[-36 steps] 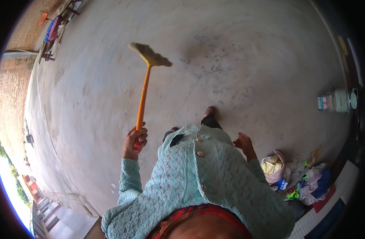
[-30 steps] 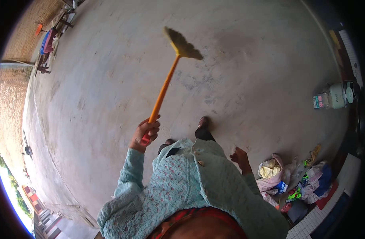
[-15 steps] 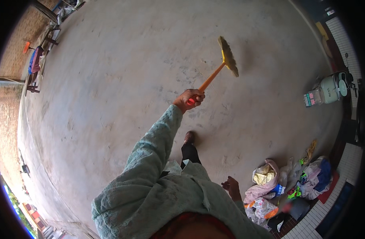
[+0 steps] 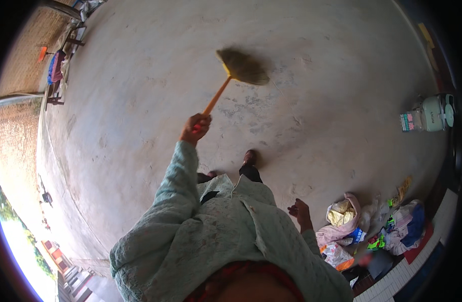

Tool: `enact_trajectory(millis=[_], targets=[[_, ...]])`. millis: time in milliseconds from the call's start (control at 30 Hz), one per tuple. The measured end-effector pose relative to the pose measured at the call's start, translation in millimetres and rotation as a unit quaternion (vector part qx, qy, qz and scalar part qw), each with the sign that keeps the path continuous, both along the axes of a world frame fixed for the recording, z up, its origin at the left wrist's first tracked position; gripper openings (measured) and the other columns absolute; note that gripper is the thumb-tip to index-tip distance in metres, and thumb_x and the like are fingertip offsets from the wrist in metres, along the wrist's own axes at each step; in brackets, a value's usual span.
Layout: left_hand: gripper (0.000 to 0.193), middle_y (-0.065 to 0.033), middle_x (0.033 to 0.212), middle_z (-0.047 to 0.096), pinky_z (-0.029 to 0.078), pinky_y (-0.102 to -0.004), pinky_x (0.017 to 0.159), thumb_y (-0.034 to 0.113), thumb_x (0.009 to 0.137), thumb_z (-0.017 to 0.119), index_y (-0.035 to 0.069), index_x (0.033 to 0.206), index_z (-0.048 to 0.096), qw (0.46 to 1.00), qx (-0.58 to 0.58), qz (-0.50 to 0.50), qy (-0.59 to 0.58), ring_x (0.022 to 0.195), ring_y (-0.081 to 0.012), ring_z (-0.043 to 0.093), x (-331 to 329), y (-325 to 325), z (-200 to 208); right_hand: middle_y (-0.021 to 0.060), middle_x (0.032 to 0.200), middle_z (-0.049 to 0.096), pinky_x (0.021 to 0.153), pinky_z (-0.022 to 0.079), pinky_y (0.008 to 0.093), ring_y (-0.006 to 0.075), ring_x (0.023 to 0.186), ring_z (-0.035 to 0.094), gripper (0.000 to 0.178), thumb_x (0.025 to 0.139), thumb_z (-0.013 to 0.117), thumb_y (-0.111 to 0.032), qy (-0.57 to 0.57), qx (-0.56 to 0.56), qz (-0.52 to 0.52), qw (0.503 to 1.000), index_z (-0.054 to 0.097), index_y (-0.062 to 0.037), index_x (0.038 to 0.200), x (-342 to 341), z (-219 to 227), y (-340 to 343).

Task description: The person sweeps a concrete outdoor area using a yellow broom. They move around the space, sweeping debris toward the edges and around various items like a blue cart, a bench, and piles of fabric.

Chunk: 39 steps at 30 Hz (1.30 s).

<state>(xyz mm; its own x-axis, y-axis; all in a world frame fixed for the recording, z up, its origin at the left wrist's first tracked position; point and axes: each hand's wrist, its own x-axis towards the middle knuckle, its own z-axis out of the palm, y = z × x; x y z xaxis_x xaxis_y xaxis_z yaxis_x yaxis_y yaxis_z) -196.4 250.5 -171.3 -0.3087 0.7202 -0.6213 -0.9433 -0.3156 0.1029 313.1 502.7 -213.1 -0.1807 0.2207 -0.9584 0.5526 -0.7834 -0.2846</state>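
My left hand [image 4: 195,129] is wrapped round the red end of an orange broom handle [image 4: 217,96], with the arm stretched forward. The broom's fan-shaped bristle head [image 4: 246,67], yellowish with a yellow collar, is out ahead of me over the concrete floor and somewhat blurred. Whether the bristles touch the floor I cannot tell. Low on my right side hangs my right hand [image 4: 300,212], holding nothing, its fingers loosely bent and apart. It is nearest to a pink cloth bundle [image 4: 332,234] on the floor.
Bags and clothes [image 4: 405,224] lie in a heap at the lower right. Beyond them stands a pale green scooter [image 4: 435,113]. A bench with cloths [image 4: 54,70] lines the brick wall at the far left. Scuff marks and bits of debris dot the concrete floor [image 4: 140,100].
My left hand has swung the broom to the left, and its bristle head now shows broader. The view has shifted a little; a second shoe has come into sight.
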Motion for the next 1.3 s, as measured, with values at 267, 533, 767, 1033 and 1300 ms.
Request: enact_trajectory(millis=[267,533,767,1033,1300], targets=[[0.017,-0.0028,0.064,0.042,0.029,-0.0164,0.036,0.004,0.073,0.047,-0.001,0.089,0.043,0.961,-0.213,0.159,0.077,0.048,-0.0057,0.039,48,-157,79,0.0043,0.066,0.053,0.054,0.048,0.0278,0.0167,0.063,0.059,0.021,0.081,0.047,-0.023,0.087,0.098,0.217,0.967,0.051,-0.0077,0.094,-179,23,78],[0.026,-0.0041,0.064,0.046,0.037,-0.0212,0.035,0.002,0.071,0.048,0.001,0.096,0.042,0.917,-0.330,0.195,0.111,0.045,-0.0095,0.043,51,-167,123,0.0074,0.080,0.052,0.060,0.047,0.0245,0.0170,0.071,0.057,0.046,0.081,0.049,-0.015,0.217,0.154,0.283,0.921,0.033,0.0028,0.120,-402,120,67],[0.019,-0.0033,0.061,0.046,0.040,-0.0226,0.035,0.005,0.070,0.052,0.002,0.088,0.045,0.952,-0.249,0.046,0.170,0.045,-0.0102,0.045,-30,-93,156,0.0091,0.083,0.056,0.063,0.047,0.0248,0.0151,0.073,0.057,0.050,0.080,0.051,-0.019,0.256,0.075,0.376,0.888,0.031,0.0021,0.121,-519,119,-5],[0.033,-0.0035,0.063,0.047,0.037,-0.0200,0.037,0.007,0.073,0.055,0.000,0.103,0.041,0.952,-0.104,-0.167,0.236,0.045,-0.0095,0.045,-147,76,160,0.0065,0.090,0.055,0.068,0.041,0.0253,0.0147,0.080,0.053,0.055,0.075,0.055,-0.043,0.323,-0.027,0.244,0.914,0.040,-0.0057,0.111,-615,115,-14],[0.047,-0.0110,0.085,0.054,0.047,-0.0272,0.058,0.033,0.084,0.044,-0.002,0.115,0.041,0.881,-0.083,-0.279,0.374,0.065,-0.0164,0.055,-251,251,151,0.0071,0.065,0.051,0.052,0.046,0.0254,0.0179,0.058,0.055,0.011,0.065,0.055,0.000,0.347,0.128,-0.080,0.926,0.044,-0.0023,0.068,-717,109,164]])
